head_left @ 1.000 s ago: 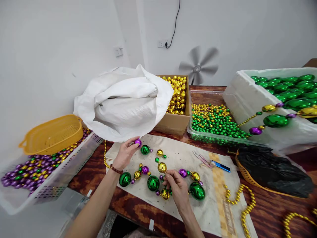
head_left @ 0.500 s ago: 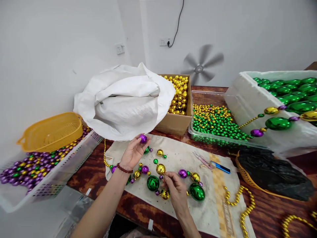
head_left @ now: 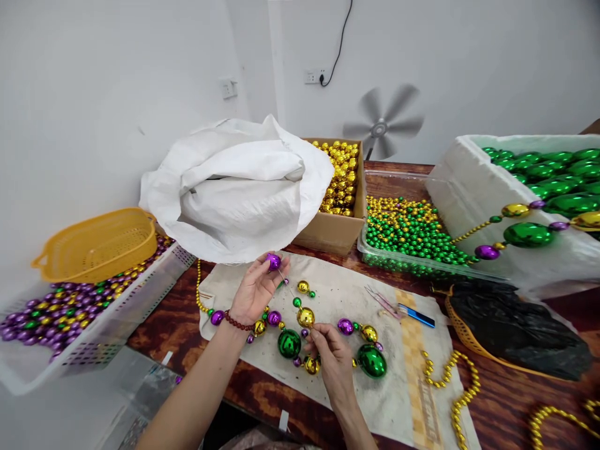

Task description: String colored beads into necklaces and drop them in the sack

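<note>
A shiny purple bead (head_left: 273,262) is pinched in the fingertips of my left hand (head_left: 259,286), which wears a dark red bead bracelet. A thin needle or wire runs from that bead down to a small green bead (head_left: 297,302) and a gold bead (head_left: 305,317). My right hand (head_left: 330,350) has thumb and fingers closed at the lower end of this gold bead. Beneath the hands, a strand of purple, gold and green beads lies on the cloth, with large green beads (head_left: 289,344) along it. A loose gold bead (head_left: 303,286) rests further back.
A white sack (head_left: 244,212) stands behind the cloth (head_left: 337,400). Around it are a cardboard box (head_left: 328,230) of gold beads, a clear bin of small beads, a foam box (head_left: 450,162) of green beads, and a white basket (head_left: 117,325). Blue-handled snips (head_left: 417,315) and gold strings lie right.
My left hand has shifted very slightly right with the purple bead, and the thin line between the hands shows more plainly. My right hand stays at the gold bead. The view moved a little.
</note>
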